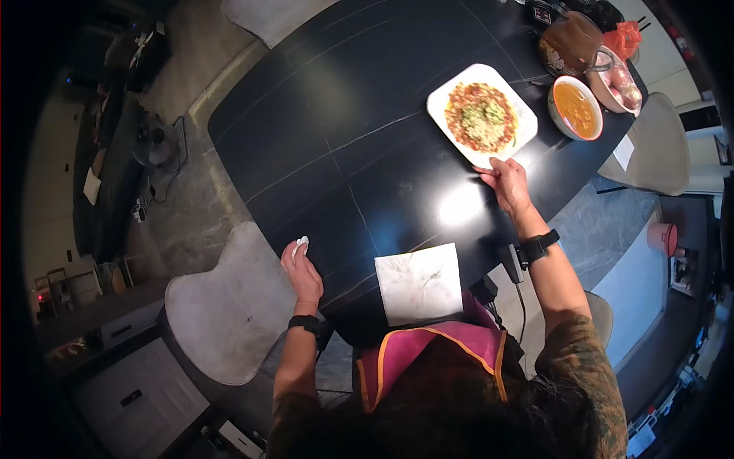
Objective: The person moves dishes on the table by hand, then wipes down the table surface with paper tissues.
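Observation:
My right hand (pixel 508 183) grips the near corner of a white square plate (pixel 524 115) on the dark table, fingers closed at its rim. On the plate lies a mound of food (pixel 480 118), reddish-brown with a pale and green topping. My left hand (pixel 301 273) is at the table's left edge, its fingers closed around a small crumpled white tissue (pixel 302 243). Most of the tissue is hidden in the hand. Between my arms, a flat white paper sheet (pixel 419 283) with faint smudges lies at the near edge.
Right of the plate stands a bowl of orange soup (pixel 576 109). Behind it are a pink bowl with wrapped items (pixel 614 86), a glass pot (pixel 569 47) and a red plastic bag (pixel 623 38). Pale chairs (pixel 222 306) stand around the black table (pixel 306 115).

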